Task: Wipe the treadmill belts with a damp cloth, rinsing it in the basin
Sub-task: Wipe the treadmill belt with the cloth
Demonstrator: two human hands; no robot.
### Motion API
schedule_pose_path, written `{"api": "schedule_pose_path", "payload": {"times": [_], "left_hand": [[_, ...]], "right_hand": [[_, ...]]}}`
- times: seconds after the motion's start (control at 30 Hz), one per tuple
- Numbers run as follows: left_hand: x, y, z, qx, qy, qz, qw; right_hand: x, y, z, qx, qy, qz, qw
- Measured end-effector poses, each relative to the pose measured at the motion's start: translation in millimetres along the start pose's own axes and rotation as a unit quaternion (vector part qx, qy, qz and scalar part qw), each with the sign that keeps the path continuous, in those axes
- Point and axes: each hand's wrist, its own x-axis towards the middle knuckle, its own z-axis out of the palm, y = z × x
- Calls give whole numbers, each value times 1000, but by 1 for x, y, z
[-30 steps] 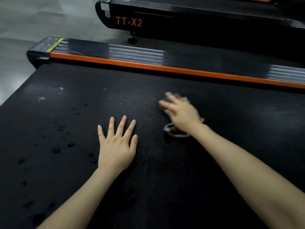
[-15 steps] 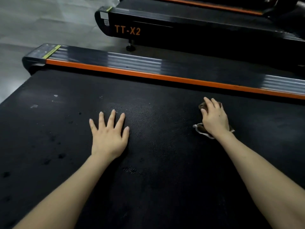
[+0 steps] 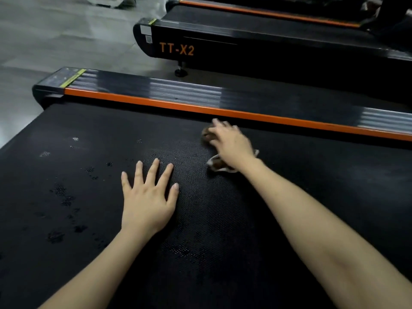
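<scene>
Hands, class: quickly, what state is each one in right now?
Left hand: open, flat on the belt.
Right hand: open, pressing the cloth down.

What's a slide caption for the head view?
Right hand presses a crumpled brown-and-white cloth on the black textured treadmill belt; left hand rests flat.

Left hand (image 3: 147, 201) flat on belt (image 3: 66, 219), near centre. Right hand (image 3: 231, 146) farther off and to its right, on top of cloth (image 3: 217, 165), which is blurred and probably touching the belt. Side rail (image 3: 200, 94) just behind both. Second treadmill (image 3: 245, 47) beyond the rail. Floor (image 3: 55, 30) far left.
</scene>
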Motion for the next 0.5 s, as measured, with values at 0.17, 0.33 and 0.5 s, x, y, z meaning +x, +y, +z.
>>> {"api": "schedule_pose_path", "payload": {"times": [0.17, 0.33, 0.5], "left_hand": [[0, 5, 2, 5, -5, -6, 1000], [-1, 4, 1, 6, -14, -8, 1000], [-1, 1, -4, 2, -14, 0, 1000]], "right_hand": [[10, 48, -12, 8, 79, 263, 962], [27, -25, 17, -8, 42, 151, 988], [21, -77, 29, 24, -41, -51, 998]]}}
